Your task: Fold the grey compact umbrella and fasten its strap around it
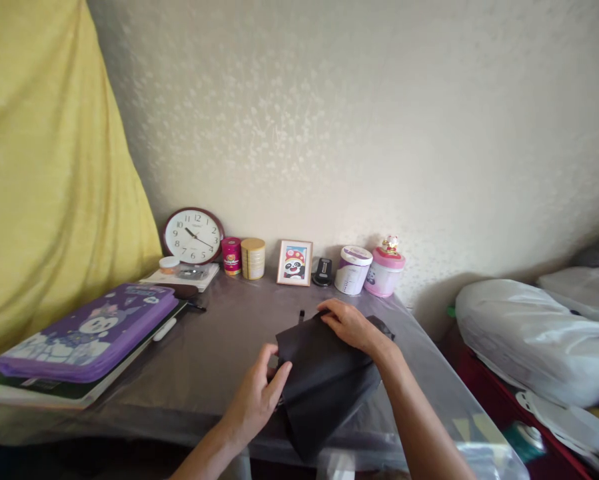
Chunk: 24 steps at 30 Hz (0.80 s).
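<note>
A piece of thin black cloth (324, 380) is spread out between my hands near the table's front edge, its lower corner hanging down. A small dark tab (302, 315) stands out past its upper edge, and a crumpled dark part shows at its right end. My left hand (259, 390) grips the cloth's left edge, thumb in front and fingers partly hidden behind. From above, my right hand (349, 325) bends its fingers over the upper edge. Whatever lies under the cloth is mostly hidden.
Along the wall stand a clock (194, 235), a red tin (232, 257), a yellow can (253, 259), a picture frame (294, 263) and two tubs (353, 270). A purple case (86, 333) lies on books at left. Bags (534, 340) are piled right of the table.
</note>
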Available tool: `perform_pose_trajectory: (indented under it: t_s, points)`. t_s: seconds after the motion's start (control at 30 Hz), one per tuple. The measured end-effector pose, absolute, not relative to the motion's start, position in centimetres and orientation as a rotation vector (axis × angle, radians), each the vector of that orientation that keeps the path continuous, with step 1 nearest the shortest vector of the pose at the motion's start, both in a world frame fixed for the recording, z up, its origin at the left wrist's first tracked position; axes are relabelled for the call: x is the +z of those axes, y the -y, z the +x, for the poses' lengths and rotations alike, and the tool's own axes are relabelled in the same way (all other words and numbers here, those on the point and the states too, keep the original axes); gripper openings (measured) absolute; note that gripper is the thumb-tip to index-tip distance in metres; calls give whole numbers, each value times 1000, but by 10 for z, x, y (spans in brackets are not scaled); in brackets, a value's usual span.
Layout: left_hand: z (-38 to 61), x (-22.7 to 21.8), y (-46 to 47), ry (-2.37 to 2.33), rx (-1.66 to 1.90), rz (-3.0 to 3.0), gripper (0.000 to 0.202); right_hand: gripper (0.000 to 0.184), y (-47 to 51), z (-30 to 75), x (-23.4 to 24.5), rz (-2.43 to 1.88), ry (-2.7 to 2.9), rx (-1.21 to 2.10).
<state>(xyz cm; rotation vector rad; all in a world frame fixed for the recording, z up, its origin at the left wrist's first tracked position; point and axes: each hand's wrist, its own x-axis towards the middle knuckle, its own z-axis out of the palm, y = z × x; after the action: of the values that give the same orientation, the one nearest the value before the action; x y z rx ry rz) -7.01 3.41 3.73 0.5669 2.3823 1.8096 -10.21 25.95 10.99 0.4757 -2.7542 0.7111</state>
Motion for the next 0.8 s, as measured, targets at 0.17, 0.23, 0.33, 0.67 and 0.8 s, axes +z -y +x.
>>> perform_pose_trajectory:
  t_s: [0.17,0.23,0.33,0.67,0.8]
  points:
    - [-71,41,-31,-2259,1827,459,49,17,-286,-96,111,170,2873,579]
    - [-72,44,-29,-2200,1850,475,58,19,-303,-92,116,123,2826,689]
    - [-77,46,-26,-2129,1863,475,58,28,-323,-81,125,99,2716,978]
    - [-89,45,-23,-2048,1863,304,57,41,-301,-89,109,18,2185,1792]
    - [-90,44,-20,-2024,1825,361,57,39,-296,-95,106,-5,2110,1740]
